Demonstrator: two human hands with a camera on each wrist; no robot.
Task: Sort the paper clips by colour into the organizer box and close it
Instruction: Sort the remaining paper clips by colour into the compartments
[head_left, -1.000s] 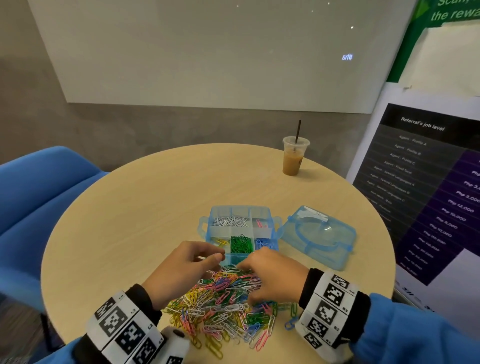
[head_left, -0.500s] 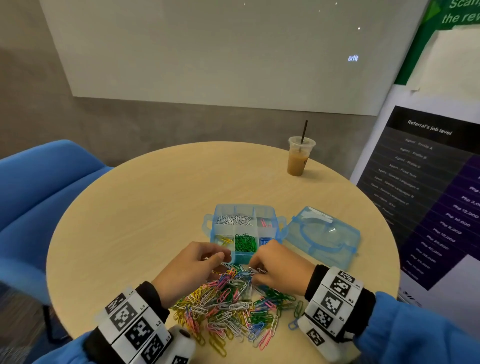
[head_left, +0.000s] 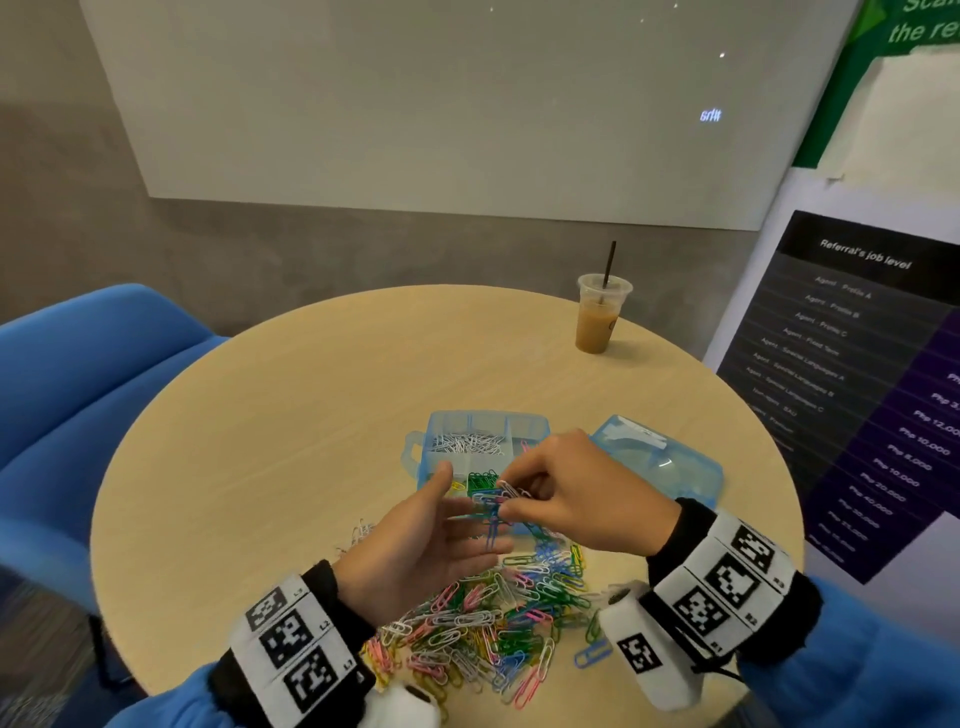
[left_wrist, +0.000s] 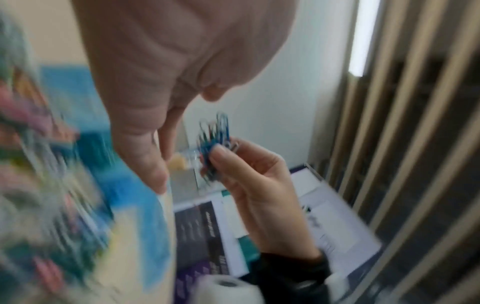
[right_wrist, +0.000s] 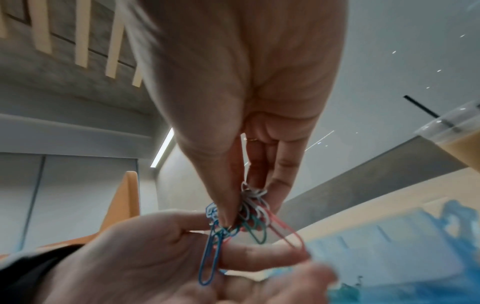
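Note:
My right hand (head_left: 524, 501) pinches a tangled bunch of paper clips (head_left: 493, 512), blue, white, green and pink, lifted above the table in front of the open blue organizer box (head_left: 441, 431). The right wrist view shows thumb and fingers closed on the bunch (right_wrist: 241, 218), with a blue clip dangling. My left hand (head_left: 447, 525) lies palm up, fingers straight, just under the bunch. The box holds white clips (head_left: 467, 444) at the back and green clips (head_left: 480, 480) in front. A mixed pile of clips (head_left: 493, 618) lies on the table near me.
The box's detached blue lid (head_left: 670, 467) lies right of the box. An iced coffee cup with a straw (head_left: 600, 314) stands at the far right of the round wooden table (head_left: 285, 415). A few white clips (head_left: 358, 532) lie left of the pile. Blue chair (head_left: 78, 374) at left.
Both hands rose off the pile. My right hand lifted a tangled bunch of clips; my left hand turned palm up beneath it. The head view shifted slightly.

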